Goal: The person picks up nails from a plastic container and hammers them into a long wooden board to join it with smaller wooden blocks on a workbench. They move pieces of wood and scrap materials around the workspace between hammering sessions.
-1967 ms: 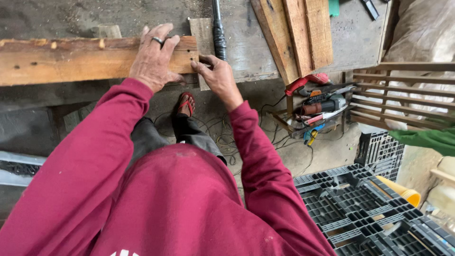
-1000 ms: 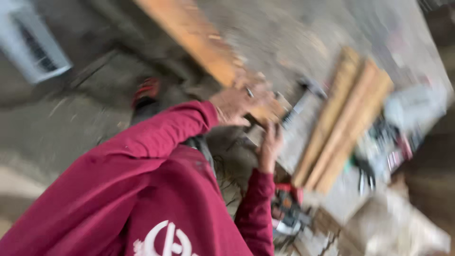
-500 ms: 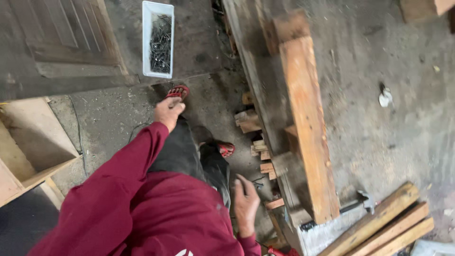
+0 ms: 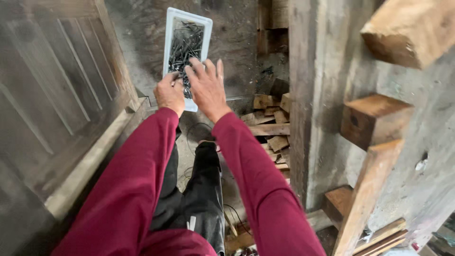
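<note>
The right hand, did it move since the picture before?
Yes. The right hand went up from by the wood scraps to over the white tray of nails.

Both hands cover the near end of the white rectangular plastic tray of dark nails (image 4: 186, 28). The left hand (image 4: 169, 93) hides whatever its fingers pinch, and individual nails blur together.

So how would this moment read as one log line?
left hand: closed over nails | right hand: open, fingers spread above nails | white tray: on floor, full of nails
</note>
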